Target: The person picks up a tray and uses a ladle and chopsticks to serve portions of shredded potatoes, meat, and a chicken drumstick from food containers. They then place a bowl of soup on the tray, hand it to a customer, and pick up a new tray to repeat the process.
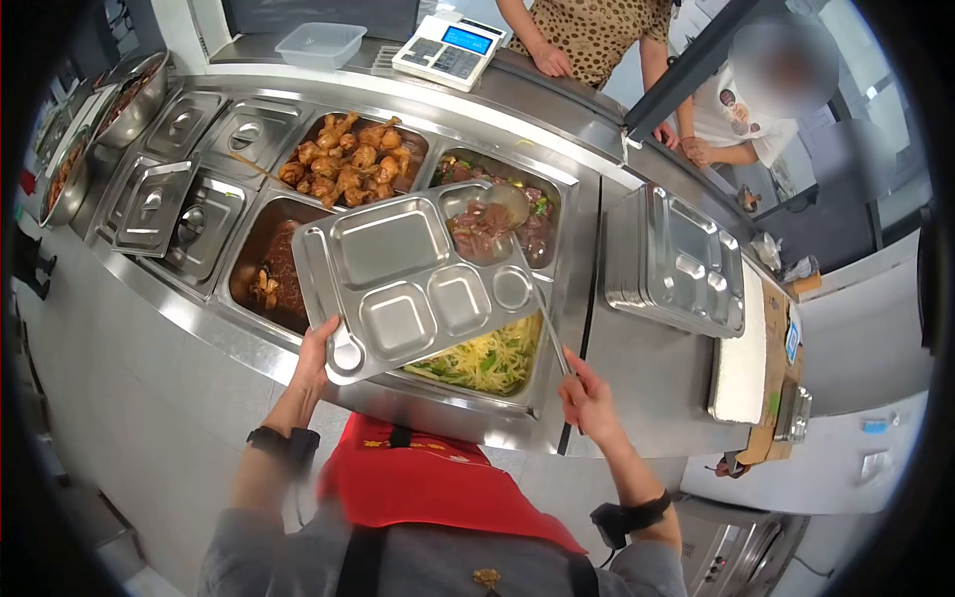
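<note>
My left hand (316, 356) grips the lower left corner of a steel compartment tray (390, 244), held tilted over the food pans. Sliced meat (480, 231) lies in the tray's upper right compartment; its other compartments are bare. Wrapped around the handle of a long ladle (554, 333) is my right hand (587, 395). The ladle's bowl rests at the meat compartment, by the pan of meat and green peppers (540, 214). Below the tray, a pan of shredded yellow-green vegetables (487, 360) is partly covered.
Chicken drumsticks (348, 159) fill a pan behind the tray, and dark braised food (284, 274) sits at left. Lidded pans (249, 134) stand farther left. Stacked trays (686, 264) are at right. A scale (450, 50) and plastic box (320, 45) sit on the ledge, with two people beyond.
</note>
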Tool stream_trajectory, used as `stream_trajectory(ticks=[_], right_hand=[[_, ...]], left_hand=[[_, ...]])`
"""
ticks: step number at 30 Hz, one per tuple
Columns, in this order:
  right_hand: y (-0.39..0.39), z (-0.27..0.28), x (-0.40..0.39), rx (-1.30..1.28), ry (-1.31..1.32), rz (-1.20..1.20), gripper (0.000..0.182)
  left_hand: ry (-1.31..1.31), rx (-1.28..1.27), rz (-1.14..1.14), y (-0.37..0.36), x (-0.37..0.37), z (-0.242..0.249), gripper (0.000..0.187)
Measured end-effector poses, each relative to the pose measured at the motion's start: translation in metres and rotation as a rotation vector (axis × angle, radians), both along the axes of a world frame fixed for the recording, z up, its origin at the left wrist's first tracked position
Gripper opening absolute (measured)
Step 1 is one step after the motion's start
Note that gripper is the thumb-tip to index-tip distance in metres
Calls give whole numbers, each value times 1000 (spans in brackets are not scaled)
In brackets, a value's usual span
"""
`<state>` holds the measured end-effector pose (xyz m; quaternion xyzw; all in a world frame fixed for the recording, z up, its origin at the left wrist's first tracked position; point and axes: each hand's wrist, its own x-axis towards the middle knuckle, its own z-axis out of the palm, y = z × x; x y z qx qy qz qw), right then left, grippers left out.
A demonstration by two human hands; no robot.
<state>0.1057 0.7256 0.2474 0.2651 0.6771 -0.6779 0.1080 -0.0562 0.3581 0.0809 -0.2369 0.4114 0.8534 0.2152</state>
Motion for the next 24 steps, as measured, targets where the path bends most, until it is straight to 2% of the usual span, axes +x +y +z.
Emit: stream_trajectory(ticks=[3,6,9,12,13,16,19,20,22,24], right_hand=[[12,-26,18,662,280,188,40],[7,-6,19,889,417,318,38],[5,1,24,480,185,171,38],[19,11,33,131,119,-14,38],[26,9,41,116,107,-1,38],[63,-45,86,294,35,99,38],[64,-79,94,993,315,368,39],[61,-96,95,1085,244,412,40],[51,-116,95,1272,96,504,42],[44,-111,90,1225,104,552,50]], left_hand=[[-24,5,-8,-15,11,-2,25],[16,12,1,-23,21,2,24],[-6,-32,20,-36,32,3,25],[12,-126,58,-58,54,6,31],[17,-162,65,-65,63,16,32],[-27,-154,163,-95,92,19,35],[-30,-216,312,-123,122,15,35],[-53,-250,369,-127,129,21,25],[-38,-201,416,-129,146,40,34],[-69,-216,486,-138,162,38,35]])
